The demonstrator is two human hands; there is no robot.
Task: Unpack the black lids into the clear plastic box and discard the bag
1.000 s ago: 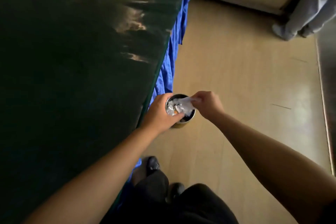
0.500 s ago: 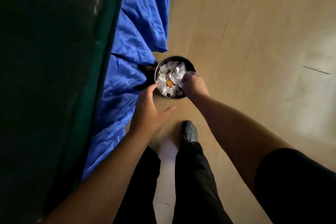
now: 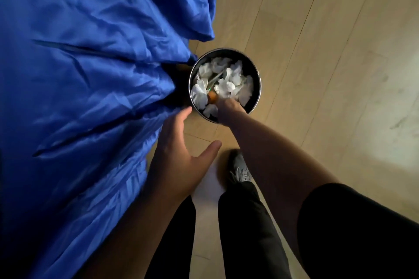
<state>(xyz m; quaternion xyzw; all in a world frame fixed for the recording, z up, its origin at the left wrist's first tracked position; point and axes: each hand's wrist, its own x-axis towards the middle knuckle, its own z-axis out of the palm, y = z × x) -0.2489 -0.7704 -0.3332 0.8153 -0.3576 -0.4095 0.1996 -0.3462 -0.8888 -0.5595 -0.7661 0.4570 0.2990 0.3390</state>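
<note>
now right hand (image 3: 229, 110) presses into bin (image 3: 257, 97), fingers hidden.

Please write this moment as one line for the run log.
stage: discarding bag | right hand: inside round bin, among crumpled white waste | left hand: open, beside bin | bag: not distinguishable

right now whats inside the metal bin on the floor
The metal bin holds crumpled white paper and a small orange object. The right hand reaches in, covering whatever lies beneath it.
</note>
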